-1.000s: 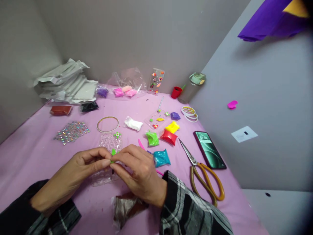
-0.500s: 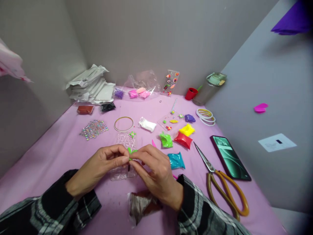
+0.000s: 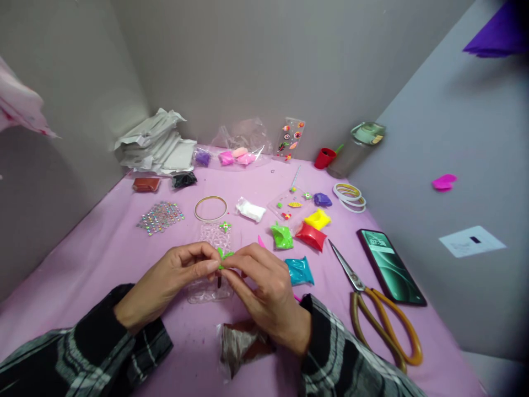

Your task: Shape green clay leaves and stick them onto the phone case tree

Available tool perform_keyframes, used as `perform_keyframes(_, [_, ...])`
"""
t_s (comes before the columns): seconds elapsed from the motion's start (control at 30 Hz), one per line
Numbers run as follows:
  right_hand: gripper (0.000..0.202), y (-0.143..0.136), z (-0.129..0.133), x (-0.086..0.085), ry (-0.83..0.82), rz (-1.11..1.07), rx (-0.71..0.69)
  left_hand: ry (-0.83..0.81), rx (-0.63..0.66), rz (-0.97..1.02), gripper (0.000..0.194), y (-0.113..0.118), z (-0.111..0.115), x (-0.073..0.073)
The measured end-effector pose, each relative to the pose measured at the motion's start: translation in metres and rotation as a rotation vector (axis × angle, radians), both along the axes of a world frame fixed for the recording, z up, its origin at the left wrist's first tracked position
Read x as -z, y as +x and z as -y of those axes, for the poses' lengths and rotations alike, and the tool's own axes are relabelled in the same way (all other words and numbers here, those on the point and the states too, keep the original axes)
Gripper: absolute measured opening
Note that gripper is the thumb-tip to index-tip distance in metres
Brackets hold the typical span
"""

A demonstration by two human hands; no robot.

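My left hand [image 3: 179, 274] and my right hand [image 3: 264, 284] meet at the middle of the table, fingertips pinched together. Between them is a small piece of green clay [image 3: 223, 255], shaped with leaf-like lobes and partly hidden by the fingers. Below the hands lies a clear phone case [image 3: 210, 295], its upper part patterned with pale swirls. A small green flower [image 3: 225, 226] sits at that upper part. To the right of my right hand are a green clay packet [image 3: 282, 236] and a teal clay packet [image 3: 300, 271]. Nearer me rests a brown clay packet [image 3: 239, 347].
Large scissors [image 3: 374, 309] and a phone [image 3: 390, 267] lie at the right. Red [image 3: 311, 237] and yellow packets [image 3: 318, 219], a white packet [image 3: 250, 210] and a bangle [image 3: 210, 208] are further back. Rhinestones [image 3: 161, 217] lie left; a bottle [image 3: 356, 150] stands at the back right.
Both hands stay pinched together with the green clay between them; the fingertips have shifted only slightly. The whole view has moved a little.
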State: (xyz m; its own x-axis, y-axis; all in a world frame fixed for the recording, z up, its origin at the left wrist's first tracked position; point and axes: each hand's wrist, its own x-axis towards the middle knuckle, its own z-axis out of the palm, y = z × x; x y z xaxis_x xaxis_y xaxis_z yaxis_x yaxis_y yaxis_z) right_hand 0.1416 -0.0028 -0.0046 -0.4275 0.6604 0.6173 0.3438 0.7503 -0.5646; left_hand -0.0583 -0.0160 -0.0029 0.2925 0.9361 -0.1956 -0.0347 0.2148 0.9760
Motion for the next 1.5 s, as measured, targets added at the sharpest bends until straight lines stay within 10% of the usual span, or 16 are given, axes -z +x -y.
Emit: perform_keyframes(1.5, [0.010,-0.0004,-0.0006,0.0000,-0.003,0.006,0.004,-0.021,0.004,0.045,0.020,0.0037,-0.0001,0.0000])
